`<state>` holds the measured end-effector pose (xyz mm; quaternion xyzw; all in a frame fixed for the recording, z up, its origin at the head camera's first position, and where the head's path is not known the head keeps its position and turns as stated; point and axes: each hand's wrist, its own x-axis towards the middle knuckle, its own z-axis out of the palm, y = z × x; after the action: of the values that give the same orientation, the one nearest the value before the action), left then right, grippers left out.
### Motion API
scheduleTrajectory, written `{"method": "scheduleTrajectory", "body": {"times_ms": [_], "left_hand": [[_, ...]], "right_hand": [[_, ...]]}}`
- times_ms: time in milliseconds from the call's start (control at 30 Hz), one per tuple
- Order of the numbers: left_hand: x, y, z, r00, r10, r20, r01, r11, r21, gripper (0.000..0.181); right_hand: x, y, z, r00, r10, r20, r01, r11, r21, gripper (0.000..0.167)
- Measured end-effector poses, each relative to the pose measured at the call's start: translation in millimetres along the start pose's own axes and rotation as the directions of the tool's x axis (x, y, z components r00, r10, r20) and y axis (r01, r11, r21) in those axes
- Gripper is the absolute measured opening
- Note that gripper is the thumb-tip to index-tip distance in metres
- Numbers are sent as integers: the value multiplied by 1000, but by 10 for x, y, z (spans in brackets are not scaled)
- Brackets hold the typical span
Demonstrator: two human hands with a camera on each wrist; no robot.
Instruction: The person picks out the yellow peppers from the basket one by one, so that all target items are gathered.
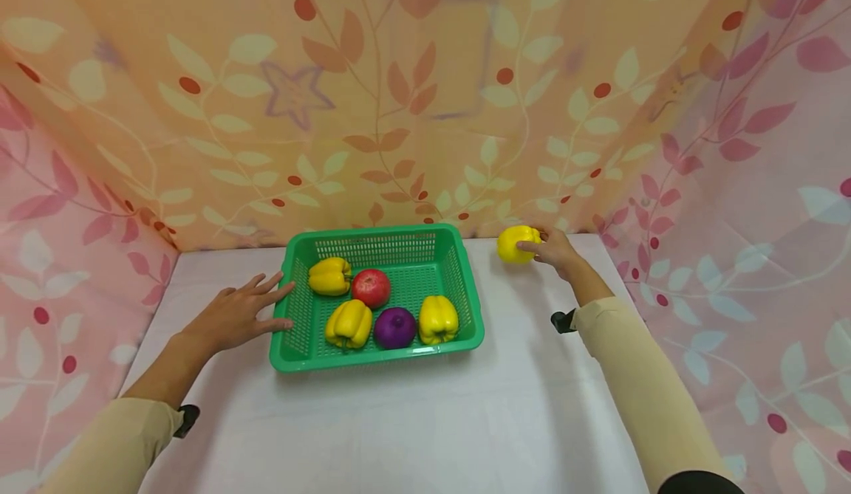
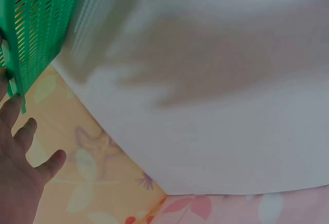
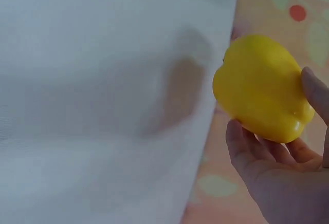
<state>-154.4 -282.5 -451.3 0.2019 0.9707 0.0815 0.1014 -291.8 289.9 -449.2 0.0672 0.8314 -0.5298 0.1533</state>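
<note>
Head camera looked forward and down from near side, covering green basket [image 1: 467, 287], table [image 1: 425, 427], far curtain [image 1: 425, 147]. Left wrist camera sat close to left hand [image 1: 236, 315], faced part of basket and table's far left corner; head view shared both. Right wrist camera, close to right hand [image 1: 557, 252], faced yellow pepper [image 1: 508, 244] and table's far edge, likewise shared.

We can read no text, label, brand or number anywhere, though we make out a purple star outline [image 1: 297, 95] and a fainter, incomplete purple rectangle [image 1: 490, 45], both on the orange, leaf-patterned backdrop [image 1: 459, 158].
</note>
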Motion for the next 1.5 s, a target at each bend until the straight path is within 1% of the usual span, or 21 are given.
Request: {"method": "scheduleTrajectory", "body": {"times_ms": [67, 233, 367, 600, 767, 933, 1233, 1400, 1500], "left_hand": [[1, 10, 1, 1000, -2, 0, 2, 1000, -5, 80], [10, 29, -1, 1000, -7, 1, 7, 1000, -14, 80], [17, 12, 14, 1000, -2, -2, 2, 1000, -9, 81], [9, -9, 29, 1000, 1, -6, -1, 1000, -10, 81], [9, -4, 28, 1000, 0, -6, -1, 1000, -10, 82], [10, -1, 10, 1000, 2, -9, -2, 1000, -12, 82], [3, 8, -10, 1000, -3, -4, 3, 1000, -11, 81], [6, 7, -6, 1000, -5, 0, 5, 1000, -7, 82], [5, 7, -3, 1000, -6, 5, 6, 1000, -4, 82]], "right_hand": [[6, 100, -13, 998, 36, -44, -37, 999, -17, 68], [42, 322, -70, 985, 100, -140, -101, 995, -5, 73], [41, 441, -90, 977, 123, -172, -125, 992, -1, 76], [64, 606, -103, 973, 114, -203, -116, 993, 3, 80], [50, 625, -118, 969, 132, -211, -132, 991, 16, 80], [31, 624, -123, 959, 157, -236, -156, 987, 25, 78], [67, 715, -167, 956, 185, -227, -177, 983, 57, 79], [34, 684, -206, 958, 185, -219, -174, 982, 66, 80], [9, 607, -237, 961, 158, -228, -151, 987, 45, 80]]}}
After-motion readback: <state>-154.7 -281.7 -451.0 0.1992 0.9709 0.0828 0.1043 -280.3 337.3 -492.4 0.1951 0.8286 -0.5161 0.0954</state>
